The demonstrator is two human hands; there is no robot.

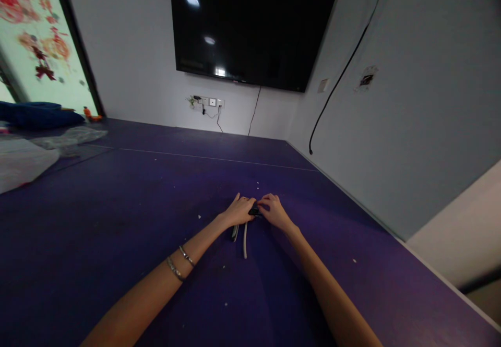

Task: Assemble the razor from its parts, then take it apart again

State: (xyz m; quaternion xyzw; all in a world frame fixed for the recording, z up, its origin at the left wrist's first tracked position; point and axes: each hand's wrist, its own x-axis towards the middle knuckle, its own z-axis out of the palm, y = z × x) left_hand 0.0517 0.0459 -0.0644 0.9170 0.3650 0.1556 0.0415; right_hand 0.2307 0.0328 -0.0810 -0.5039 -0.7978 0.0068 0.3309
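Both hands meet at a small black object [254, 211] on the purple surface; its kind is too small to make out. My left hand [239, 211] is closed round its left side, with the thumb toward the right. From the right, my right hand [272, 210] pinches at the same object with bent fingers. Below my left hand a pale, thin cable-like strip [245, 242] sticks out toward me. Beside it lies a shorter dark and pale piece [235, 233], partly under the hand. Two bracelets [180, 264] circle the left forearm.
The purple surface [176, 190] carries small white scraps. At the far left lie clear plastic bags [27, 159] and a dark blue cloth [39, 115]. A television [254, 28] hangs on the wall above sockets [212, 102]. A black cable [340, 78] dangles at the right wall.
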